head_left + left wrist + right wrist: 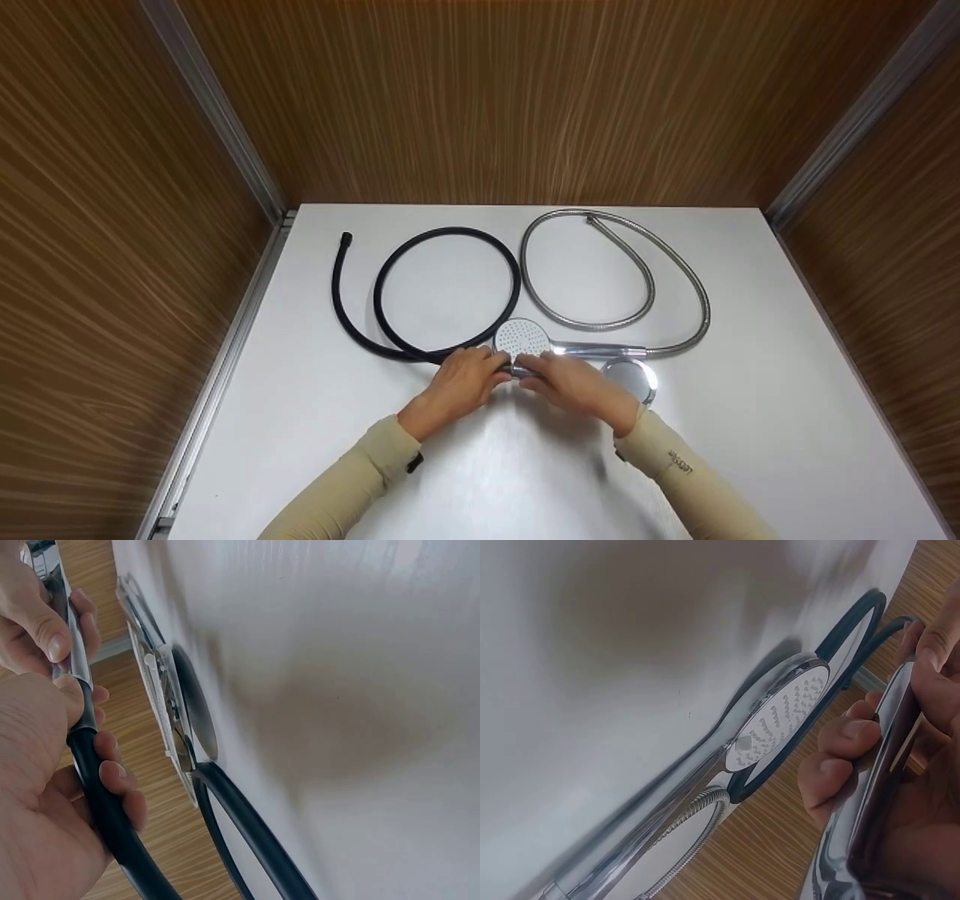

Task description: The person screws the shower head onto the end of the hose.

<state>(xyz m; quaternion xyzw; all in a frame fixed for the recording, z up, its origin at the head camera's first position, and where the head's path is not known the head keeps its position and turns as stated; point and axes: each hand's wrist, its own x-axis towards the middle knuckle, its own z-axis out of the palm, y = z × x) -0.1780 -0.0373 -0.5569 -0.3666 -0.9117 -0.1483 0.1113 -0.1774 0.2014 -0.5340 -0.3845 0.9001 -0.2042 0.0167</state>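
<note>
My left hand [465, 379] grips the end of a black shower hose [112, 814], with the fingers curled round it. In my right hand [574, 382] is the handle of a chrome shower head [862, 780]; its round head shows beyond the right wrist in the head view. The hose end and the handle's end meet between both hands, in line, above the table. Whether the thread is engaged is hidden by the fingers. Just behind the hands lies a second shower head [523, 337], its white nozzle face up, joined at its handle to a silver metal hose [707, 300].
The black hose loops across the left of the white table [300, 420], its free end [346, 238] at the back left. To the right lies the coiled silver hose. Wood-grain panels [480, 105] wall the table at the back and both sides.
</note>
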